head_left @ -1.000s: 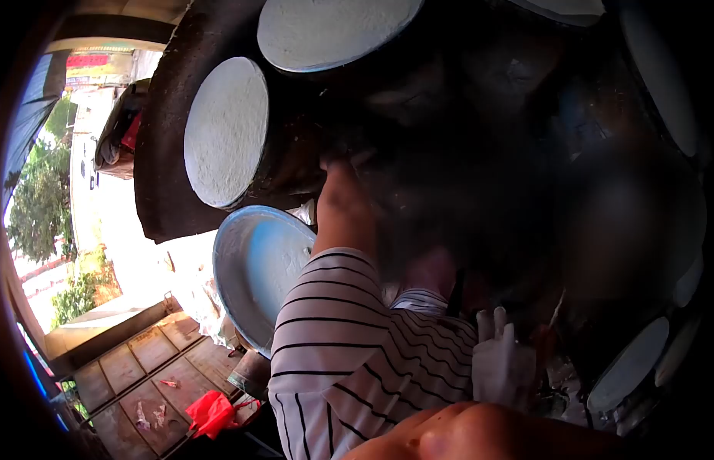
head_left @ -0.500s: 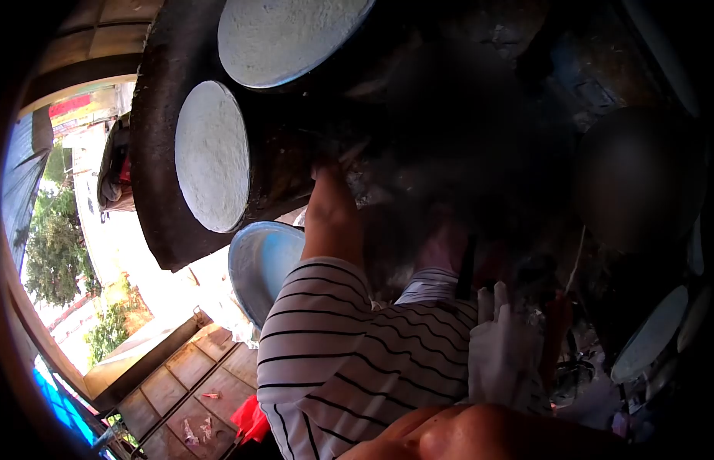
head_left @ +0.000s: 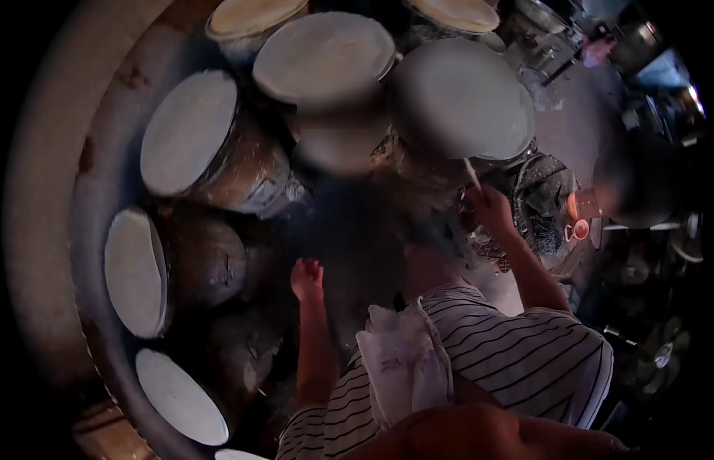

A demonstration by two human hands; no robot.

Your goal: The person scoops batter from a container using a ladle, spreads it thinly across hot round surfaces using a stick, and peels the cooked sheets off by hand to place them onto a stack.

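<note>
My left hand (head_left: pixel 307 279) is raised over the dark gap at the centre, its fingers loosely curled in and nothing visible in them. My right hand (head_left: pixel 490 210) grips a thin pale stick (head_left: pixel 472 174), whose upper end meets the rim of a large round pan (head_left: pixel 518 126) with a pale top, partly blurred. To the left of my left hand, a drum-shaped stove (head_left: pixel 219 264) carries a pale round top (head_left: pixel 136 272). Another pale round top (head_left: pixel 190 133) sits on a stove further up, and one more (head_left: pixel 324 55) lies beyond.
A curved brown counter edge (head_left: pixel 92 222) runs down the left. Another pale disc (head_left: pixel 182 397) is at lower left. Right of my right hand are a dark ash heap (head_left: pixel 542 203) and an orange cup (head_left: pixel 583 205). A fan (head_left: pixel 662 355) stands at lower right.
The view has swung round, bringing more stoves and the right side into sight. My left hand is now apart from the stoves, and my right hand with the stick has come clearly into view.
</note>
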